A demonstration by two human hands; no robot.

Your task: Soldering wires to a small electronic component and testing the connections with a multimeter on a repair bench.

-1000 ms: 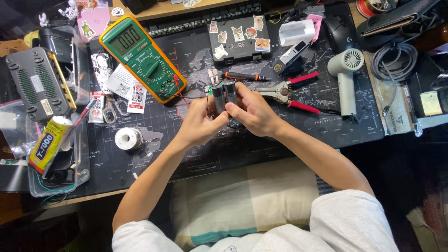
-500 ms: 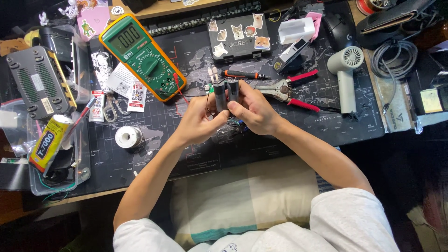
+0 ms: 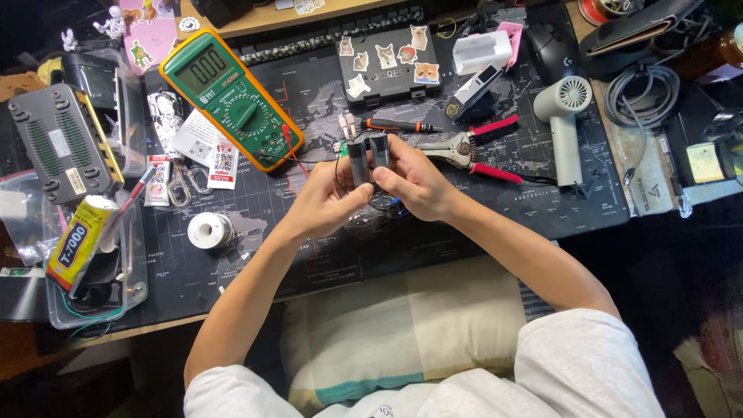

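Now | two hands | two dark cylinders | one multimeter

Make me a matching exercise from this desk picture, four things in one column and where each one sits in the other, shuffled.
Things
1. multimeter
2. solder spool
3. glue tube
4. small fan

Places
A. in the clear tray at the left edge
B. right of the red-handled pliers
C. on the mat, left of the left hand
D. top left of the mat, leads plugged in

Pairs: 1-D, 2-C, 3-A, 4-B
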